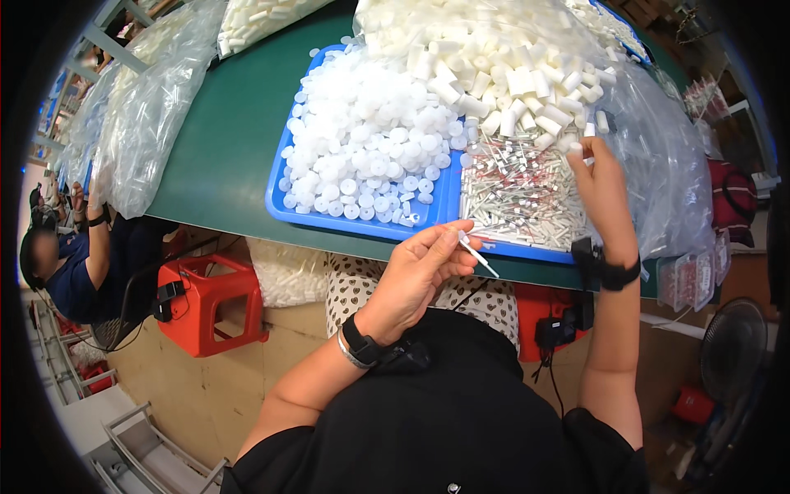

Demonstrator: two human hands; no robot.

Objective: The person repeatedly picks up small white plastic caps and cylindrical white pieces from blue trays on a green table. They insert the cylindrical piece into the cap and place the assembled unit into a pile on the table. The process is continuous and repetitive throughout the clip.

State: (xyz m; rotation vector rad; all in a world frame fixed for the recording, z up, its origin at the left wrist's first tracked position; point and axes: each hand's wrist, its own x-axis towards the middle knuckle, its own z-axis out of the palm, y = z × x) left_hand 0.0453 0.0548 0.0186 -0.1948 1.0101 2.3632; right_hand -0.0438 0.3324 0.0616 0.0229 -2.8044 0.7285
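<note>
My left hand [421, 267] is closed in front of the blue tray [276, 206], pinching a thin white stick [481, 258] that points down to the right. At the tray's right side, my right hand [605, 189] holds a short white foam cylinder [574, 148] between thumb and fingers. Below that hand lies a heap of thin white sticks with red bits [518, 193]. The tray's left part is piled with translucent white discs [362, 140]. Behind the sticks, many white foam cylinders [527, 82] spill from a clear plastic bag.
The tray stands at the green table's [222, 123] front edge. Large clear bags [160, 107] lie at the left, and crumpled plastic [650, 156] at the right. A red stool [210, 300] and a seated person [82, 263] are at left; a fan [732, 350] stands lower right.
</note>
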